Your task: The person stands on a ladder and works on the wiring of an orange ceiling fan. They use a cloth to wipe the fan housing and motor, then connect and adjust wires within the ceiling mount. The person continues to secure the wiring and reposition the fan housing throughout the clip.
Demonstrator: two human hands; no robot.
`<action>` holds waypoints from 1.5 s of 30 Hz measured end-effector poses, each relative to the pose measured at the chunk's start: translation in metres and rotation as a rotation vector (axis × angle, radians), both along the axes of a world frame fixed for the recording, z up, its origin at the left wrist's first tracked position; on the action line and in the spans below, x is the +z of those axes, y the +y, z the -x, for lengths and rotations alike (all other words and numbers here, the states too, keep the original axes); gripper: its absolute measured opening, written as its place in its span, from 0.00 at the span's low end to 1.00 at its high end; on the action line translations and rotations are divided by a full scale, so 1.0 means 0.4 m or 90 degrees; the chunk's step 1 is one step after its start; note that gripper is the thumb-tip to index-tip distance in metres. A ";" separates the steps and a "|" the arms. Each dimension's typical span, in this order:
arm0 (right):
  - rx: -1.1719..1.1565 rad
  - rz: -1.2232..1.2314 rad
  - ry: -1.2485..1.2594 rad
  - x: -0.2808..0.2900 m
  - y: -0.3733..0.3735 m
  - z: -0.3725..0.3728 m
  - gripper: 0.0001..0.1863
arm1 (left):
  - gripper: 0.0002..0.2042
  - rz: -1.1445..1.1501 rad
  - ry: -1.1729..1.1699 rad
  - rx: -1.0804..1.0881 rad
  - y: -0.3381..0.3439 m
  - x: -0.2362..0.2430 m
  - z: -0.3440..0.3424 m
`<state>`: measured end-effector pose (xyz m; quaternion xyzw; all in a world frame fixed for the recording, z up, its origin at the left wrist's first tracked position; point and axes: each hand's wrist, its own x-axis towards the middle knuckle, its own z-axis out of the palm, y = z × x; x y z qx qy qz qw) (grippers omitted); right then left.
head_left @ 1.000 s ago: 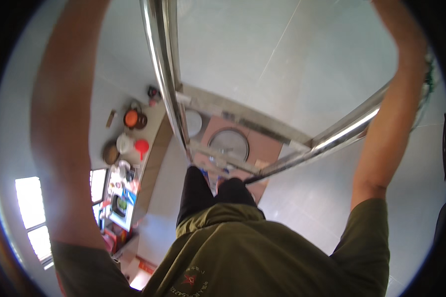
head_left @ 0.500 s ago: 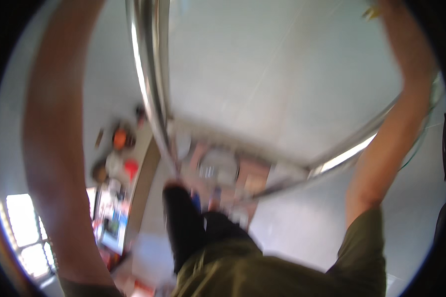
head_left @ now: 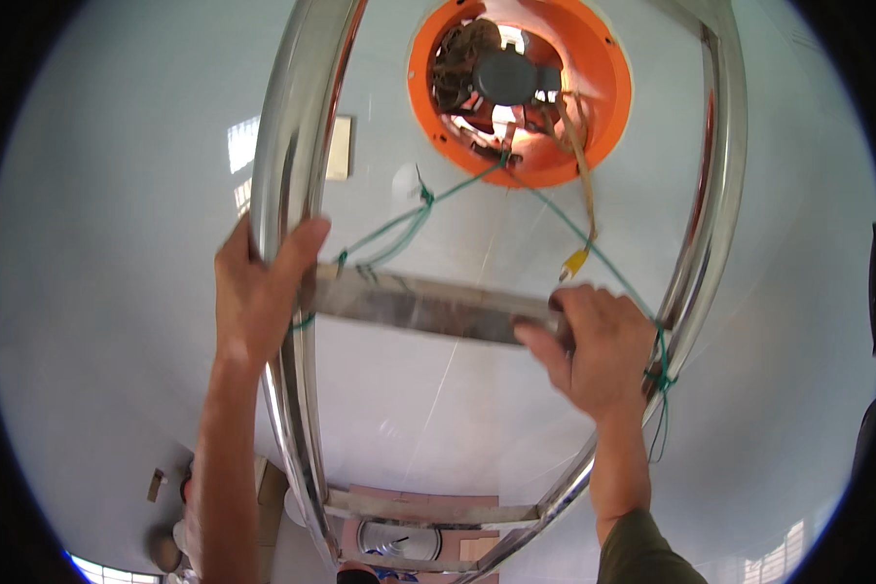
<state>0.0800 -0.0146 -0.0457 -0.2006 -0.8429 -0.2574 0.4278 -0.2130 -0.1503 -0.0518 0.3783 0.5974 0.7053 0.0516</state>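
Note:
A shiny metal ladder stands in front of me against a pale wall. My left hand is wrapped round its left rail, just beside a rung. On the right end of that same rung my right hand is closed, thumb below and fingers over the top. Above the rung is an orange round exhaust fan with a dark motor in its middle. Green cord runs from the fan's lower edge to both rails, where it is knotted. A cable hangs from the fan, ending in a yellow plug near my right hand.
A lower rung crosses between the rails further down. Below it, a pale round-cornered object lies on the pinkish floor. A cream rectangular plate is on the wall behind the left rail. Blurred household things are at the lower left.
My view has swung up from the floor to the fan and upper ladder. Both hands, out of sight or at the edge before, now show on the ladder.

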 end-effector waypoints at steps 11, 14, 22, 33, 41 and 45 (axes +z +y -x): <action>0.045 0.196 -0.079 0.094 0.000 -0.028 0.25 | 0.21 0.031 -0.077 -0.042 -0.009 0.019 -0.005; 0.033 0.265 -0.099 0.109 -0.004 -0.026 0.26 | 0.20 -0.003 -0.115 -0.062 -0.003 0.009 -0.002; 0.035 0.310 -0.134 0.146 -0.002 -0.040 0.25 | 0.19 0.007 -0.138 -0.062 -0.005 -0.001 -0.004; 0.076 0.457 -0.124 0.166 0.000 -0.047 0.19 | 0.17 0.029 -0.111 0.028 0.006 0.022 -0.025; 0.054 0.455 0.241 0.329 0.184 0.059 0.20 | 0.16 0.048 -0.089 0.059 -0.005 0.017 -0.029; -0.223 0.597 0.326 0.318 0.336 0.134 0.22 | 0.15 0.045 -0.071 0.049 0.014 0.023 -0.031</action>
